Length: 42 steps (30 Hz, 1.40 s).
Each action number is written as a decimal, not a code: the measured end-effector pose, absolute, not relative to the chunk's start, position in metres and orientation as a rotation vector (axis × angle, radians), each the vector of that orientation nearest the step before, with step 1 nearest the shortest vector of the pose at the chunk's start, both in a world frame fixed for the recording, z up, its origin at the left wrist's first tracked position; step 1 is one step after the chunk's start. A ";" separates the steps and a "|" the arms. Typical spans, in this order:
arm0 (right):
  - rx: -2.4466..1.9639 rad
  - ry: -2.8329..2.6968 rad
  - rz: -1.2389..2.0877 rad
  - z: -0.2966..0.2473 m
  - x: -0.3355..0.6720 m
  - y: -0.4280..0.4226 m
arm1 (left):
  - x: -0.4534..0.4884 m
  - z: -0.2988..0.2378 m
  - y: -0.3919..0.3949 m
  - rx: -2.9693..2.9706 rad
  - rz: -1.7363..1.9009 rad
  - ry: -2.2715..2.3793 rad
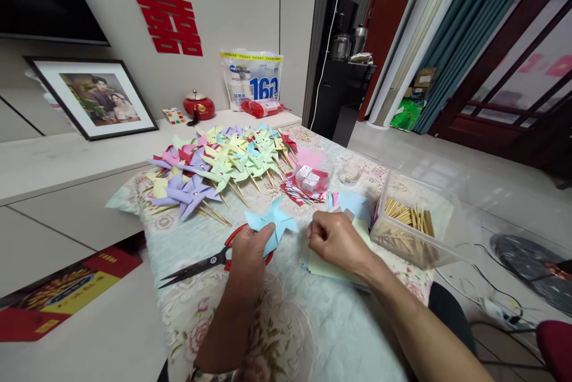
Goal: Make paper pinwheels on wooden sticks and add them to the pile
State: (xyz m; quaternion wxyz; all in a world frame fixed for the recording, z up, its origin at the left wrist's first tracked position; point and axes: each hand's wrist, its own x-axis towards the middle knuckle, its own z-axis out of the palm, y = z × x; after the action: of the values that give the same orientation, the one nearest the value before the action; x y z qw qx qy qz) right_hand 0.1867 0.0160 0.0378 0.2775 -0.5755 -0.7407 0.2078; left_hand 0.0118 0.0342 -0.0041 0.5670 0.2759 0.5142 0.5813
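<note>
My left hand [248, 252] is closed round a light blue paper pinwheel [273, 222], held just above the floral tablecloth [286, 310]. My right hand [336, 240] rests with curled fingers on a stack of coloured paper squares [328, 267]; what its fingertips pinch is hidden. Black scissors with red handles [201, 264] lie just left of my left hand. A heap of finished pinwheels on wooden sticks [218, 164] covers the far part of the table.
A clear plastic box of wooden sticks [409, 227] stands at the right. A small clear tub with little boxes [310, 178] and a glass dish [351, 174] sit behind the paper. A framed photo [96, 98], red pot [199, 106] and bag [252, 78] line the ledge.
</note>
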 end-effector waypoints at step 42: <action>-0.862 -1.001 1.975 -0.023 0.149 0.012 | 0.020 0.000 0.030 0.707 1.491 1.488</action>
State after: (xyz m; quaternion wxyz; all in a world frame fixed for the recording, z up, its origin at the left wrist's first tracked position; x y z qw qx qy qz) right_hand 0.1486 0.0120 -0.0227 0.3736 -0.3365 -0.3908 0.7710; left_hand 0.0197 0.0297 -0.0003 0.4437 0.2850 0.6003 0.6013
